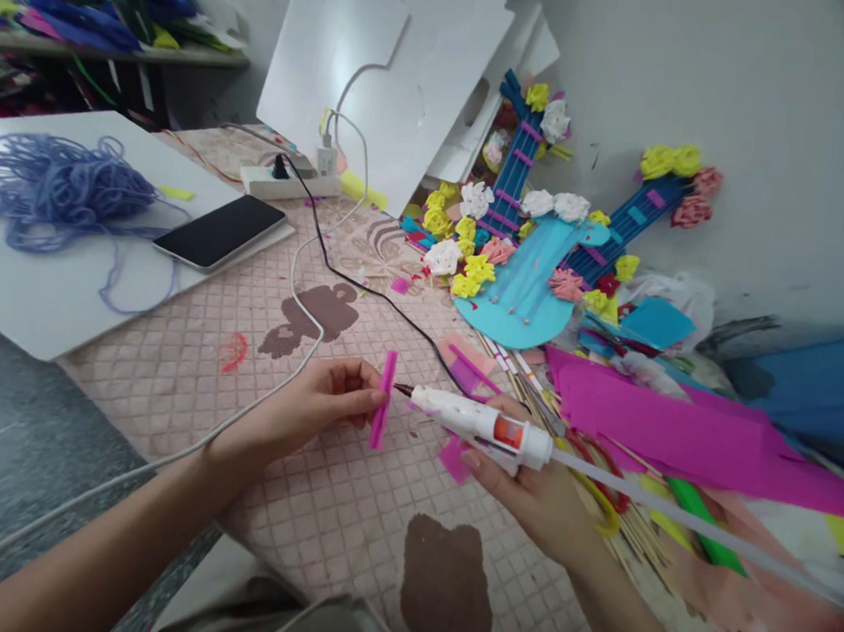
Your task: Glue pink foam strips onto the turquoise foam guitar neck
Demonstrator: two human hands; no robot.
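Note:
Between the thumb and fingers of my left hand (345,395) is a narrow magenta strip (384,403), held upright above the patterned tablecloth. My right hand (529,488) is wrapped round a white glue gun (475,424), with a long translucent glue stick (644,498) coming out of its back end. The gun's dark nozzle (403,389) points left and is at the strip's side; whether it touches cannot be told. Below the gun, a small magenta paper square (455,458) lies on the cloth, partly hidden by my right hand.
Blue guitar-shaped crafts (522,291) with paper flowers lean at the wall. Magenta sheets (682,429), thin sticks and scissors (602,506) lie right. A phone (220,231) and purple yarn (66,186) rest left on a white board (38,301). Cables run from a power strip (292,182) across the cloth.

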